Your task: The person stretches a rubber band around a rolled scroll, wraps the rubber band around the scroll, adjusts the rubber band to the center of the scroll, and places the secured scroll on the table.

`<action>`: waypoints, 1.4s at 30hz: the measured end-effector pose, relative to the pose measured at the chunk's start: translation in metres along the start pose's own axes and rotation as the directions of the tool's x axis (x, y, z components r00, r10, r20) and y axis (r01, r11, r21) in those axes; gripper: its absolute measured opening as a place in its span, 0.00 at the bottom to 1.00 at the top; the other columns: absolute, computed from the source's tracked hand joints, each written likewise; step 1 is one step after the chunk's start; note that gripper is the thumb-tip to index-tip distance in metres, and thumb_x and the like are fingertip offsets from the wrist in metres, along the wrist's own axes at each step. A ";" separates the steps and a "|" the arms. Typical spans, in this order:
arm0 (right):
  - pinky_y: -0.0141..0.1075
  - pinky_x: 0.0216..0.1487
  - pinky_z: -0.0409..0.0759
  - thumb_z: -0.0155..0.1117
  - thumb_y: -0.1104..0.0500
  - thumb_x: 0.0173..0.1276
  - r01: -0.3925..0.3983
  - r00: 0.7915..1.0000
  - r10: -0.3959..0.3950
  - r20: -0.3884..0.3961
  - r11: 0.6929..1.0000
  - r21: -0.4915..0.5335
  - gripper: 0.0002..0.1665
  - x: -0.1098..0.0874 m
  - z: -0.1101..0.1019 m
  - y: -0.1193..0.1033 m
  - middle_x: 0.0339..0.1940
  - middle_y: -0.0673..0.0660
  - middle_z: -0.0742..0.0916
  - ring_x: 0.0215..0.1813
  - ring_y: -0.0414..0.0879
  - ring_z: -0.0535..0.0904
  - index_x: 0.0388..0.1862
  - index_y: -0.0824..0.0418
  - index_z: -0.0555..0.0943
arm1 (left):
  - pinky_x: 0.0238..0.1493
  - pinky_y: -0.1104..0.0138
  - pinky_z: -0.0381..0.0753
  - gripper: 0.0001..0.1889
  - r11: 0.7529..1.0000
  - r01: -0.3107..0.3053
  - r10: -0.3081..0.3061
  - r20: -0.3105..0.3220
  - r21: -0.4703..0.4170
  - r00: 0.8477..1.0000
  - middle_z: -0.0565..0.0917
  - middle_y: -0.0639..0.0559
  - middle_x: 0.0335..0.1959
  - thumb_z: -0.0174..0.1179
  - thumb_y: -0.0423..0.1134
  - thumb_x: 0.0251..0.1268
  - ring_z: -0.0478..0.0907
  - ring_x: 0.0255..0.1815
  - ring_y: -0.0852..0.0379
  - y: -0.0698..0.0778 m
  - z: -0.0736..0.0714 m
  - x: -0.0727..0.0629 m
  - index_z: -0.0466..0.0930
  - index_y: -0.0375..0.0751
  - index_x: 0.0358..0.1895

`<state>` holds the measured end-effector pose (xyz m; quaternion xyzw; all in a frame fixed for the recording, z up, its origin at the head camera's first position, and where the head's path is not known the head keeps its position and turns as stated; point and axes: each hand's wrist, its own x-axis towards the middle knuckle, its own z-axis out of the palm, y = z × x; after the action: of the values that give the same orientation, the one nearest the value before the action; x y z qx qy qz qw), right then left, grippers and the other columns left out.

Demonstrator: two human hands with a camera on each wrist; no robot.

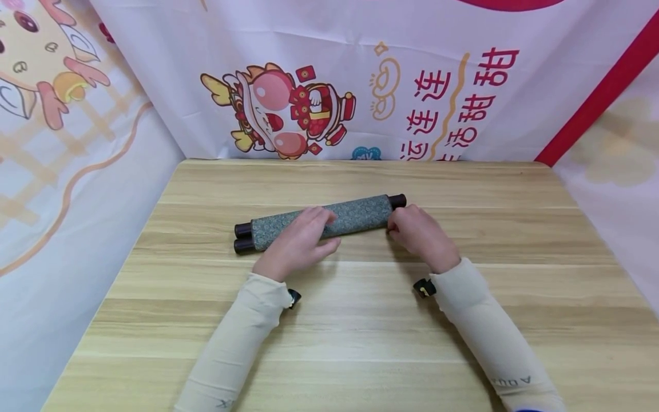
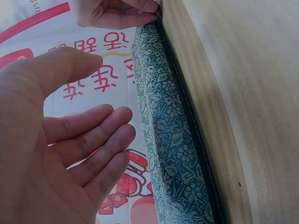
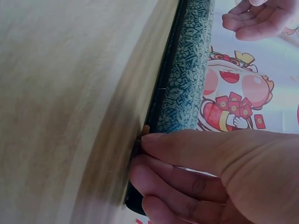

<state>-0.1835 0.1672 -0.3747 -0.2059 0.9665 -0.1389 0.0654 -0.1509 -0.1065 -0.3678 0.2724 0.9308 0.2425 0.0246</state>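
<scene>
A rolled scroll (image 1: 360, 216) with blue-green floral cloth lies slantwise on the table. Two dark roller ends (image 1: 244, 245) stick out at its left, and another dark roller end (image 1: 397, 201) shows at the upper right. My left hand (image 1: 298, 240) hovers over the scroll's left half; in the left wrist view its fingers (image 2: 100, 154) are spread and loosely bent, apart from the cloth. At the right end, my right hand (image 1: 419, 232) pinches the near roller between thumb and fingers. The right wrist view shows the dark roller tip (image 3: 135, 200) beyond the fingers.
The wood-grain table (image 1: 340, 343) stretches around the scroll. A white printed cloth (image 1: 329, 34) with a cartoon dragon and red writing hangs behind, and more printed cloth (image 1: 103, 200) covers the left side. Small dark devices (image 1: 424, 288) sit at both wrists.
</scene>
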 end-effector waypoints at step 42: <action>0.38 0.44 0.85 0.69 0.59 0.75 0.179 0.984 -0.178 -0.034 0.929 0.324 0.04 -0.005 -0.021 -0.025 0.36 0.51 0.89 0.38 0.43 0.83 0.42 0.58 0.88 | 0.70 0.55 0.79 0.18 0.997 -0.071 0.071 0.011 -0.007 0.997 0.84 0.47 0.59 0.63 0.43 0.78 0.79 0.64 0.49 0.009 0.006 0.004 0.80 0.37 0.62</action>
<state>-0.1730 0.1528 -0.3469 -0.2789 0.9077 -0.3022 0.0837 -0.1485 -0.0952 -0.3686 0.3065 0.9196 0.2447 0.0222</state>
